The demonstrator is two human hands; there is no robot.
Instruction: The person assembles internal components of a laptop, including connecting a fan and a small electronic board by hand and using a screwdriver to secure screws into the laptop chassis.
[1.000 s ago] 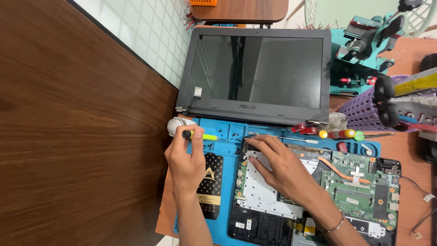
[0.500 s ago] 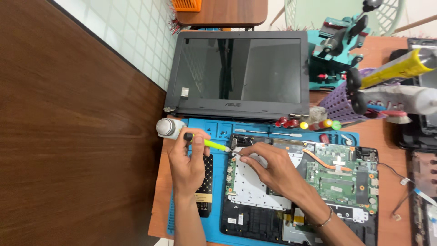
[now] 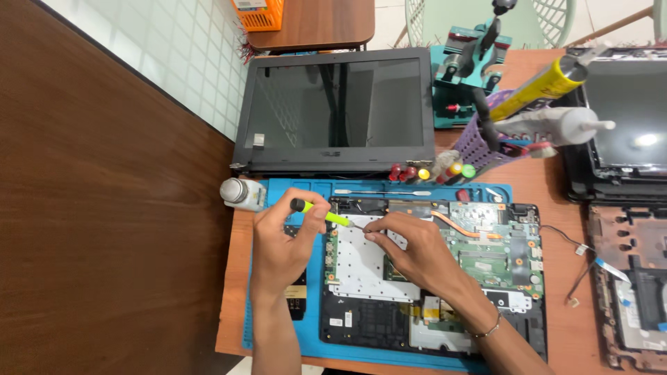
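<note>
My left hand (image 3: 281, 243) grips a screwdriver (image 3: 321, 214) with a yellow-green shaft and black cap, its tip pointing right onto the upper left of the opened laptop base (image 3: 431, 278). My right hand (image 3: 417, 253) rests on the white metal shield (image 3: 358, 267) of the base, fingertips pinched close to the screwdriver tip. The green motherboard (image 3: 497, 246) with a copper heat pipe lies to the right of that hand. The base sits on a blue work mat (image 3: 313, 312).
The detached laptop screen (image 3: 337, 111) lies flat behind the mat. A small silver-capped bottle (image 3: 240, 192) stands at the mat's left corner. A purple basket (image 3: 486, 142) holds tubes and tools. More laptop parts (image 3: 625, 208) lie at right. A dark wood panel (image 3: 104, 208) is on the left.
The view has shifted, so the whole bench sits further right and lower. Both hands stay at the same spot on the laptop base, the screwdriver still at the upper left.
</note>
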